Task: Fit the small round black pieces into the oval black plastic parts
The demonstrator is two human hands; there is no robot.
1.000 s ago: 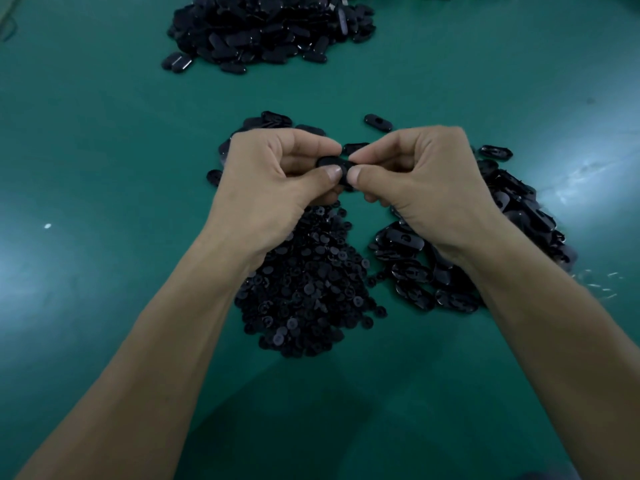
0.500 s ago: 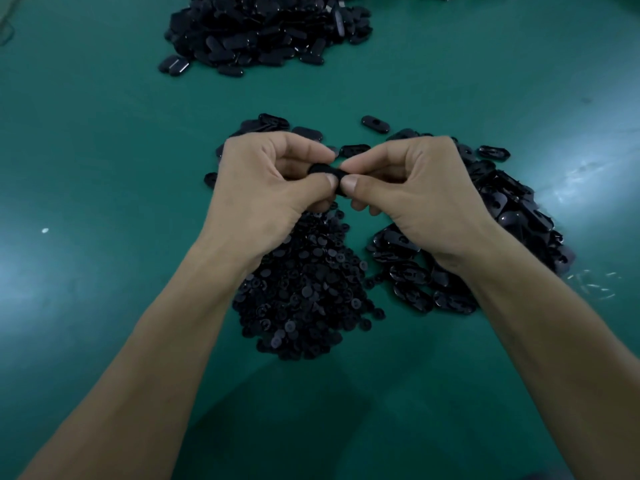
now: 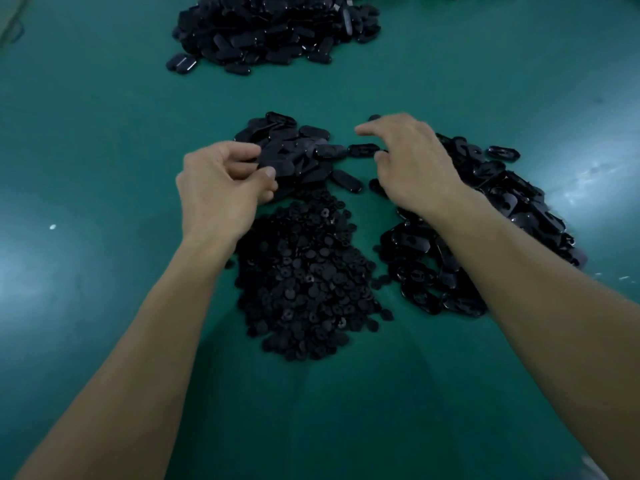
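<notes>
- Your flat table surface (image 3: 104, 133) is plain dark green, with pale glare patches left and right.
- Your near heap of small round plastic pieces (image 3: 304, 282) is matt black.
- The right heap of oval plastic parts (image 3: 512, 202) is glossy black.
- The far pile of oval plastic parts (image 3: 277, 29) is black too.

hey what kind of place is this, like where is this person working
Probably a factory or workshop assembly bench. Sorted heaps of identical black parts lie on a green work mat: small round pieces, open oval parts, and a big far pile of ovals. Both bare hands, left and right, work over them.
</notes>
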